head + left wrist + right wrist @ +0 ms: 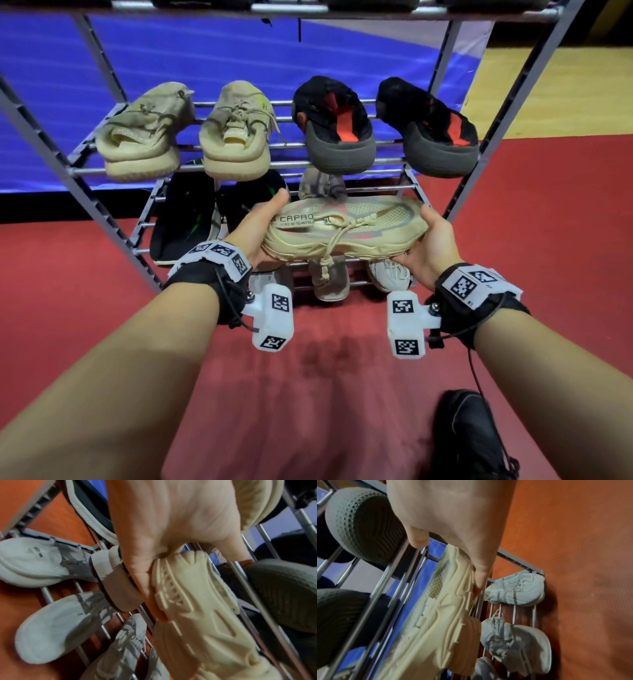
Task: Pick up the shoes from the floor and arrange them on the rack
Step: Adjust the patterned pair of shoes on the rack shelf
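Note:
I hold a beige lace-up sneaker [342,233] sideways in front of the metal rack [534,75], level with its lower shelves. My left hand [260,226] grips the heel end, thumb on the collar and fingers under the sole. My right hand [431,243] grips the toe end the same way. The left wrist view shows the sneaker's ribbed sole [197,601] pinched in my left hand [163,520]. In the right wrist view my right hand [453,513] clasps the sneaker's edge [436,615] just above the rack bars.
The middle shelf carries two tan sneakers [144,133] and two black-and-red shoes [332,126]. Below are black shoes [185,219] and a grey shoe [322,185]; white sneakers [387,274] sit lowest. A black shoe [469,435] is on the red floor by my right arm.

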Available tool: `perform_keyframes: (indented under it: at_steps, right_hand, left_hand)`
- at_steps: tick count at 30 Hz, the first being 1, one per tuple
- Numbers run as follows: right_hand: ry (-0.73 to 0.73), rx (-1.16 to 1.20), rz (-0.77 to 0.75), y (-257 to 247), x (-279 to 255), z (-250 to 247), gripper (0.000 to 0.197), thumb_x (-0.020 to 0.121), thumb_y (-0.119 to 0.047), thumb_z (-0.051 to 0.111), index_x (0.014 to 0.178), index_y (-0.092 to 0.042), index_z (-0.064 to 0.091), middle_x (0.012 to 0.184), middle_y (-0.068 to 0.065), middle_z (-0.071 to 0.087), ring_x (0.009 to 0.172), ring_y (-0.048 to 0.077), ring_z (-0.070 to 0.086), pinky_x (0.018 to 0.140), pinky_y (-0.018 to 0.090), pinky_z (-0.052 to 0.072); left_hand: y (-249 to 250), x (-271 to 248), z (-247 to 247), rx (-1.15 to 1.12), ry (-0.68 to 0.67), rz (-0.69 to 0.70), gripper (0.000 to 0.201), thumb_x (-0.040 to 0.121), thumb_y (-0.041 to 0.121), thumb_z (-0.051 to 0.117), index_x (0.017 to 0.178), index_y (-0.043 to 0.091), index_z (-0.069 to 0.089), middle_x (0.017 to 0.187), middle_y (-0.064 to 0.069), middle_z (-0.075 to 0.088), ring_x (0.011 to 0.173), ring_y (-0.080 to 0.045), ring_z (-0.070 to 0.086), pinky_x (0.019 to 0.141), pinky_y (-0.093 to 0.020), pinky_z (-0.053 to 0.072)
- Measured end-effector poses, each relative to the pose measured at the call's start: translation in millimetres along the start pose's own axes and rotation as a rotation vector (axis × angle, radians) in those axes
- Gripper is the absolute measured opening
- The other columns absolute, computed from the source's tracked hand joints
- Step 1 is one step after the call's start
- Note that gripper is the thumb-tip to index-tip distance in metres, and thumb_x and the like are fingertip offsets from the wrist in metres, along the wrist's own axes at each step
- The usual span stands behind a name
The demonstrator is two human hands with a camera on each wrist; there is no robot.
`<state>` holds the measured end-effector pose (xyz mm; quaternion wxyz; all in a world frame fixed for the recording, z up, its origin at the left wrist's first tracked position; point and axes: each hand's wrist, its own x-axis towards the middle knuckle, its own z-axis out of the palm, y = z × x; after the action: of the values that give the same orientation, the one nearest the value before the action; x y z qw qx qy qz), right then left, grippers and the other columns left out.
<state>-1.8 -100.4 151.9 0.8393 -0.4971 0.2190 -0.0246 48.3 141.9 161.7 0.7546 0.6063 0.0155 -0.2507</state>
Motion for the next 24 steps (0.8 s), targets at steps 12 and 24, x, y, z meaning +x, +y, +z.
perform_keyframes:
  at_steps: [12,24]
  right_hand:
    - [0.022,0.179,-0.105,-10.4,-3.5,3.1,0.039,0.101,-0.028,0.029,0.103,-0.008,0.062,0.082,0.005,0.075,0.084,0.019,0.069,0.083,0.033,0.051]
    - [0.016,-0.294,0.125,3.6,-6.6,26.0,0.036,0.096,-0.053,0.032,0.101,-0.023,0.051,0.077,0.0,0.05,0.064,0.015,0.048,0.079,0.038,0.041]
  left_hand:
    - [-6.9,1.8,21.8,0.444,-0.208,-0.06,0.049,0.079,0.047,0.066,0.125,0.035,0.054,0.104,-0.007,0.059,0.069,-0.018,0.057,0.05,-0.022,0.043]
    - [4.0,7.0,58.3,0.226,-0.013,0.008,0.032,0.091,0.025,0.059,0.123,0.021,0.053,0.103,-0.001,0.068,0.081,-0.016,0.068,0.066,-0.039,0.058]
